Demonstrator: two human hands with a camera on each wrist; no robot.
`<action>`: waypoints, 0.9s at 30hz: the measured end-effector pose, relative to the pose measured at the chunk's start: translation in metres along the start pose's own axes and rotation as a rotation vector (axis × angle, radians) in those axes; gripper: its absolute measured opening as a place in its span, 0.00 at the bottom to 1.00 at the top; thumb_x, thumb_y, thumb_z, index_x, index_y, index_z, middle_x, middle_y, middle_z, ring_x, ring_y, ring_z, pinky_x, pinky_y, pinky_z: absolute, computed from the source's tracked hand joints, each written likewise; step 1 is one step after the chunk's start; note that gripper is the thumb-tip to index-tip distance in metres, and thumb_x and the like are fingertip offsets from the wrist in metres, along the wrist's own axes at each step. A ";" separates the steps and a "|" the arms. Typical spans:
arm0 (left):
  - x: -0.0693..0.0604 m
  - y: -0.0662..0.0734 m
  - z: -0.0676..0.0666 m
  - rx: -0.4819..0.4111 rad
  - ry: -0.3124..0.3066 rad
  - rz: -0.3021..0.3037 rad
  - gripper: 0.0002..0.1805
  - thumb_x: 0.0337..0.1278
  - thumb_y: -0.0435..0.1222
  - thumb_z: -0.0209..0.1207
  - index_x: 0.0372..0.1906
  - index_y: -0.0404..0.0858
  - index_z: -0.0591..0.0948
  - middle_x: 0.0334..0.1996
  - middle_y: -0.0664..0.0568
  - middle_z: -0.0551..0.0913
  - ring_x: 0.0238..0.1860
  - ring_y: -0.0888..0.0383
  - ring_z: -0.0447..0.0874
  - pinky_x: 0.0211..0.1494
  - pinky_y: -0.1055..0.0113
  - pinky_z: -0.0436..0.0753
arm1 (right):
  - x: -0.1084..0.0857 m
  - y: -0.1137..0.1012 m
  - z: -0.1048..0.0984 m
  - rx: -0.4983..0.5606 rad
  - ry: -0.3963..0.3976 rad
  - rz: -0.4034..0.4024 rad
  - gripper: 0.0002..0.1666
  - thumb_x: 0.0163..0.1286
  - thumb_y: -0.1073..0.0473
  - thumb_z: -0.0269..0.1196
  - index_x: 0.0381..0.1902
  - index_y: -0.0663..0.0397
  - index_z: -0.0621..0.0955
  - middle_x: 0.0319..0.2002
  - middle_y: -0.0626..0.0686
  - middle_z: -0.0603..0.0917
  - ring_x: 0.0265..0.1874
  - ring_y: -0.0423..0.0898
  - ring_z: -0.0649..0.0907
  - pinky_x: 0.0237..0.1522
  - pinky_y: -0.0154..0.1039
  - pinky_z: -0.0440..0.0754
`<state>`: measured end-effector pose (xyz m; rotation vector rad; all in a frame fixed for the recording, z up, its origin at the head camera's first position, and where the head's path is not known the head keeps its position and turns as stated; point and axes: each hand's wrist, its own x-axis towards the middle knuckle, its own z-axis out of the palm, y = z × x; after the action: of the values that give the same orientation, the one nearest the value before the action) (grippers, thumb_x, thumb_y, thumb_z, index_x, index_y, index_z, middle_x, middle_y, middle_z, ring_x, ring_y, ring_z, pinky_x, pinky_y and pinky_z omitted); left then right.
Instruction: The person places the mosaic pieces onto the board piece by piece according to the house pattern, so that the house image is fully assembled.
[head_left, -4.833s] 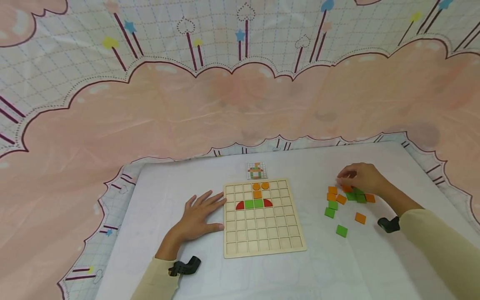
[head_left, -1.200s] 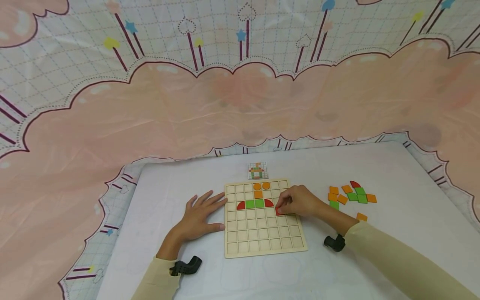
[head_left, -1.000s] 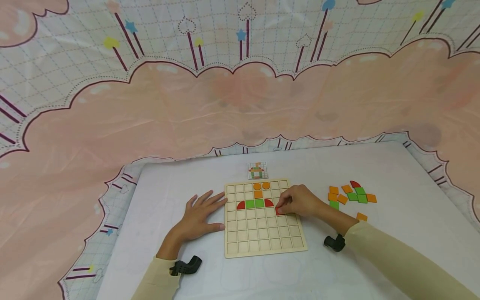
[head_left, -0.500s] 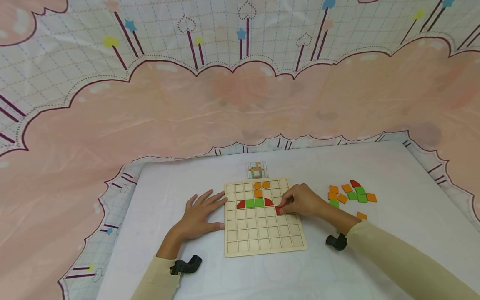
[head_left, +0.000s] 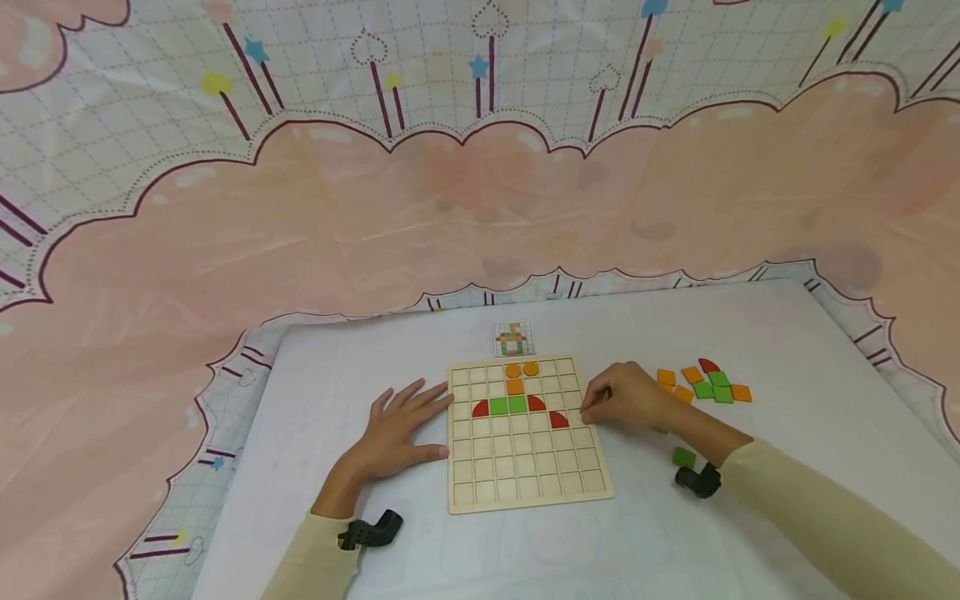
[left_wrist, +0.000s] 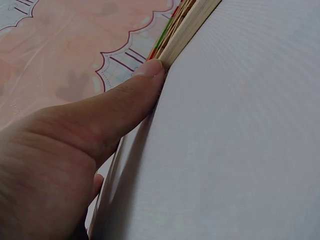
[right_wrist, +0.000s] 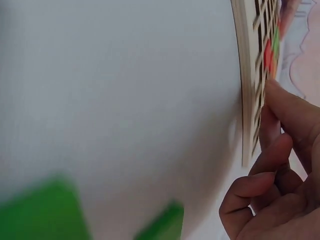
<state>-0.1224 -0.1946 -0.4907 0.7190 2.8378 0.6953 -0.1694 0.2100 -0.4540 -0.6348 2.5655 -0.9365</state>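
Observation:
My left hand [head_left: 393,435] lies spread on the table, its fingertips and thumb touching the left edge of the wooden grid board [head_left: 525,467]. In the left wrist view, the thumb [left_wrist: 122,102] presses against that edge. On the board sit two orange circles, an orange square [head_left: 514,387], two green squares [head_left: 507,405] and red quarter circles at both ends of the green row. Another red quarter circle [head_left: 558,419] lies one row lower, to the right. Over the board's right edge, my right hand [head_left: 628,396] has loosely bent fingers and no piece visible in them.
A small pattern card [head_left: 513,339] lies behind the board. To the right are loose orange and green squares [head_left: 703,390] and a red quarter circle [head_left: 708,365]. A green square [head_left: 684,457] lies nearer, beside the right wrist's black camera [head_left: 699,481].
My right hand went from the loose pieces to the board with a red quarter circle, let go of it there, and has moved right to the board's edge. My left hand stays put.

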 end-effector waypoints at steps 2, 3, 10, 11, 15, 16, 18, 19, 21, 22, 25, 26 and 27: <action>0.000 0.000 0.000 -0.004 -0.001 -0.001 0.45 0.55 0.58 0.68 0.78 0.53 0.67 0.81 0.56 0.60 0.83 0.43 0.47 0.77 0.32 0.40 | -0.003 0.004 -0.007 -0.009 0.015 0.018 0.04 0.59 0.57 0.77 0.28 0.39 0.91 0.25 0.38 0.86 0.29 0.42 0.79 0.32 0.34 0.77; 0.000 0.000 0.000 -0.006 -0.002 -0.002 0.45 0.55 0.58 0.68 0.78 0.53 0.67 0.81 0.56 0.60 0.83 0.43 0.47 0.77 0.32 0.39 | -0.004 0.006 -0.012 -0.019 0.025 0.016 0.04 0.59 0.56 0.77 0.28 0.40 0.91 0.25 0.38 0.87 0.29 0.42 0.79 0.32 0.34 0.77; 0.000 0.002 -0.001 -0.011 -0.001 -0.003 0.45 0.55 0.58 0.68 0.77 0.52 0.68 0.81 0.56 0.61 0.83 0.42 0.47 0.77 0.32 0.39 | -0.017 0.022 -0.047 -0.072 0.079 0.078 0.02 0.61 0.56 0.75 0.33 0.44 0.92 0.29 0.41 0.88 0.32 0.44 0.78 0.33 0.35 0.75; 0.000 0.002 -0.001 -0.011 0.000 -0.002 0.45 0.55 0.57 0.69 0.77 0.52 0.68 0.80 0.55 0.61 0.83 0.42 0.47 0.77 0.32 0.39 | -0.019 0.024 -0.052 -0.074 0.081 0.098 0.02 0.62 0.56 0.75 0.34 0.45 0.92 0.30 0.42 0.88 0.33 0.45 0.78 0.34 0.36 0.74; -0.001 0.002 -0.002 -0.013 0.005 0.004 0.45 0.55 0.57 0.69 0.77 0.51 0.68 0.80 0.55 0.62 0.83 0.42 0.48 0.77 0.32 0.39 | -0.025 0.037 -0.069 -0.084 0.094 0.171 0.04 0.65 0.55 0.73 0.38 0.45 0.91 0.35 0.45 0.87 0.36 0.47 0.77 0.35 0.36 0.76; -0.001 0.002 -0.002 -0.013 0.006 0.005 0.45 0.55 0.57 0.69 0.77 0.51 0.68 0.80 0.54 0.62 0.83 0.42 0.48 0.77 0.32 0.39 | -0.026 0.041 -0.073 -0.082 0.095 0.189 0.05 0.66 0.54 0.72 0.39 0.45 0.91 0.35 0.46 0.87 0.37 0.48 0.77 0.34 0.37 0.76; -0.001 0.002 -0.002 -0.013 0.009 0.008 0.45 0.55 0.57 0.69 0.77 0.51 0.68 0.80 0.54 0.62 0.83 0.41 0.48 0.77 0.32 0.39 | -0.028 0.050 -0.080 -0.090 0.097 0.215 0.08 0.67 0.52 0.72 0.41 0.46 0.91 0.36 0.47 0.86 0.36 0.48 0.77 0.32 0.36 0.77; -0.001 0.002 -0.002 -0.012 0.009 0.009 0.45 0.55 0.57 0.69 0.77 0.51 0.68 0.80 0.54 0.62 0.83 0.41 0.48 0.77 0.32 0.39 | -0.029 0.054 -0.083 -0.099 0.095 0.224 0.09 0.67 0.52 0.71 0.43 0.47 0.90 0.36 0.47 0.86 0.37 0.48 0.77 0.32 0.36 0.77; -0.001 0.001 -0.001 -0.007 0.009 0.008 0.45 0.55 0.58 0.68 0.77 0.51 0.68 0.80 0.55 0.62 0.83 0.42 0.48 0.77 0.32 0.40 | -0.031 0.064 -0.088 -0.118 0.088 0.241 0.12 0.68 0.50 0.70 0.45 0.48 0.90 0.37 0.48 0.86 0.37 0.48 0.77 0.32 0.37 0.77; -0.001 0.001 -0.001 -0.005 0.009 0.008 0.45 0.55 0.58 0.68 0.77 0.51 0.68 0.80 0.55 0.62 0.83 0.42 0.48 0.77 0.32 0.40 | -0.031 0.069 -0.090 -0.129 0.082 0.248 0.13 0.68 0.49 0.70 0.46 0.49 0.89 0.37 0.48 0.86 0.38 0.49 0.77 0.33 0.37 0.77; -0.001 0.000 0.000 0.003 0.008 0.006 0.45 0.55 0.58 0.68 0.77 0.52 0.68 0.80 0.55 0.61 0.83 0.42 0.48 0.77 0.32 0.40 | -0.032 0.082 -0.093 -0.156 0.064 0.260 0.16 0.69 0.48 0.69 0.49 0.50 0.89 0.38 0.47 0.86 0.40 0.49 0.77 0.36 0.37 0.77; -0.001 0.000 0.000 0.004 0.008 0.006 0.45 0.55 0.58 0.68 0.77 0.52 0.68 0.80 0.55 0.61 0.83 0.42 0.48 0.77 0.32 0.40 | -0.033 0.085 -0.093 -0.159 0.058 0.262 0.16 0.69 0.48 0.69 0.49 0.50 0.88 0.38 0.47 0.86 0.40 0.49 0.77 0.37 0.37 0.78; -0.001 0.000 0.000 0.002 0.007 0.005 0.45 0.55 0.58 0.68 0.77 0.52 0.68 0.80 0.55 0.61 0.83 0.42 0.48 0.77 0.32 0.40 | -0.033 0.088 -0.094 -0.161 0.049 0.255 0.17 0.69 0.47 0.69 0.49 0.50 0.88 0.39 0.47 0.86 0.41 0.49 0.78 0.37 0.37 0.78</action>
<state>-0.1217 -0.1944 -0.4906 0.7257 2.8450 0.6968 -0.2091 0.3360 -0.4393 -0.3166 2.7031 -0.6749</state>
